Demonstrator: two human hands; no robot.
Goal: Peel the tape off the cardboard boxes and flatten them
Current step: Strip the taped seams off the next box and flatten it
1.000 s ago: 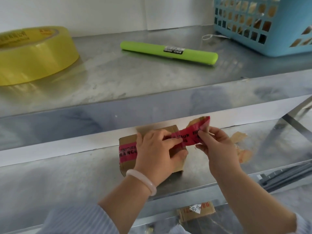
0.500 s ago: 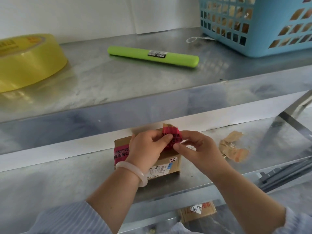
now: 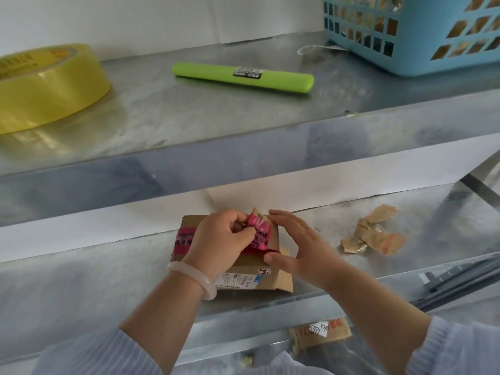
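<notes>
**Head view: left hand pinches loose red tape on the small box, right hand steadies it**

Head camera looks down at a small brown cardboard box [image 3: 251, 263] lying on a grey metal shelf [image 3: 81, 280], directly under both hands. A strip of red tape with black lettering [image 3: 258, 234] crosses the top of the box. One part is stuck down just left of the left hand, and the other part is lifted and crumpled between the two hands.

The left hand [image 3: 224, 239] is curled, with the thumb and fingertips pinching the loose tape. A pale white bangle [image 3: 194, 277] sits on its wrist. The right hand [image 3: 297, 250] is spread with its fingers nearly straight. Its fingertips reach the far right corner of the box and its thumb lies against the near side. It holds nothing, and it may be pressing the box or only touching it; that is hard to tell. A printed white shipping label [image 3: 235, 280] shows on the box below the left palm.

Right of the right hand, well apart from it, lies a crumpled wad of brown tape scraps [image 3: 373, 234].

Beyond the hands, on a higher metal shelf [image 3: 216, 117], a wide roll of yellow tape [image 3: 46, 85] lies far to the left. A long lime-green plastic stick with a black label [image 3: 243, 77] lies straight ahead, and a light blue plastic lattice basket [image 3: 422, 36] stands far to the right.
</notes>
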